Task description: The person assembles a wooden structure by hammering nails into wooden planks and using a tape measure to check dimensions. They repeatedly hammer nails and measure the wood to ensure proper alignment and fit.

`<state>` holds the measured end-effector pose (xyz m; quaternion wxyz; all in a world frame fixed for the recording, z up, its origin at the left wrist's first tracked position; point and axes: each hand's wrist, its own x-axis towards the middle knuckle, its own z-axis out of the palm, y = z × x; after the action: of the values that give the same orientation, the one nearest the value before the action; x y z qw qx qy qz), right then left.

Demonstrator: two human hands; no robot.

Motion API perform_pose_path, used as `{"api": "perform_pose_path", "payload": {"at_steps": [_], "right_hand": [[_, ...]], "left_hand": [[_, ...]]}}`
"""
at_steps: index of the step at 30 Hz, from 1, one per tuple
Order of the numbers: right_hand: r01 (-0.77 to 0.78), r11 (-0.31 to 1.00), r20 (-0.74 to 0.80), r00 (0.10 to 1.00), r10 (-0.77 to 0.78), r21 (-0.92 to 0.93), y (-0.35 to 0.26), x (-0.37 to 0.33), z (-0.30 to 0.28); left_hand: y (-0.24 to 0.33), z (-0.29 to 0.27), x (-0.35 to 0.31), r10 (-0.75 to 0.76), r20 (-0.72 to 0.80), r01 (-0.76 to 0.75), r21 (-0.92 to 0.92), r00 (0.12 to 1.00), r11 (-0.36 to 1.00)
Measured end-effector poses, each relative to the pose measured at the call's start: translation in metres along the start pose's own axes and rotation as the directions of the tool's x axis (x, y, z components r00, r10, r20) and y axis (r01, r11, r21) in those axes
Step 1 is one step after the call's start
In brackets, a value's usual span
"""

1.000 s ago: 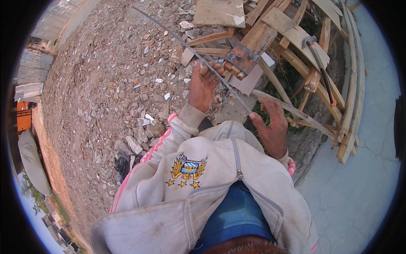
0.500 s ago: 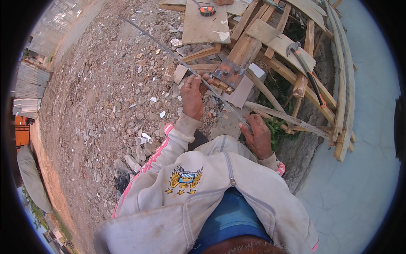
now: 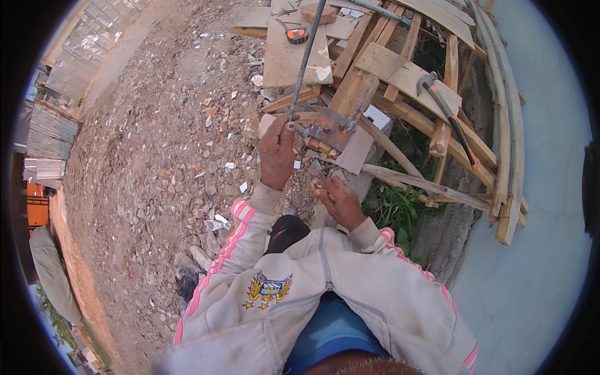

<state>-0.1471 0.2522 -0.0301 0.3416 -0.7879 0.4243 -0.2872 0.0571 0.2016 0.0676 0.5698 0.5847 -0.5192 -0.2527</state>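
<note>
My left hand point(image 3: 277, 152) is closed round the lower part of a thin, dark steel rod point(image 3: 304, 65), which runs up past the top of the picture. Just right of that hand, a rusty metal plate point(image 3: 334, 129) with short upright studs lies on a wooden beam point(image 3: 354, 94). My right hand point(image 3: 340, 203) hangs lower, apart from the rod. Its fingers are loosely bent and somewhat spread, and I see nothing held in them.
A claw hammer point(image 3: 451, 115) rests on stacked timber at right. An orange-and-black tape measure point(image 3: 297, 35) and a brick point(image 3: 318, 14) lie on a board point(image 3: 287, 65). Rubble ground point(image 3: 169, 137) stretches left; a pale wall-like surface point(image 3: 531, 250) borders the right.
The rod has swung from a slant across both hands to nearly upright in my left hand. My right hand has let go of its lower end and moved left.
</note>
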Motion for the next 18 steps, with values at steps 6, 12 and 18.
{"api": "perform_pose_path", "payload": {"at_steps": [6, 12, 18], "right_hand": [[-0.057, 0.991, -0.017, 0.998, 0.059, 0.122, 0.016, -0.001, -0.020], [0.012, 0.999, -0.192, 0.981, -0.004, 0.037, 0.014, 0.046, -0.064], [0.205, 0.937, -0.303, 0.907, -0.291, -0.284, 0.017, 0.108, -0.107]], "left_hand": [[-0.026, 0.023, -0.029, 0.094, 0.052, -0.105, 0.275, 0.994, 0.956], [-0.042, 0.052, -0.032, 0.065, 0.055, -0.083, 0.444, 0.996, 0.892], [-0.041, 0.070, -0.031, 0.054, 0.064, -0.081, 0.575, 0.996, 0.814]]}}
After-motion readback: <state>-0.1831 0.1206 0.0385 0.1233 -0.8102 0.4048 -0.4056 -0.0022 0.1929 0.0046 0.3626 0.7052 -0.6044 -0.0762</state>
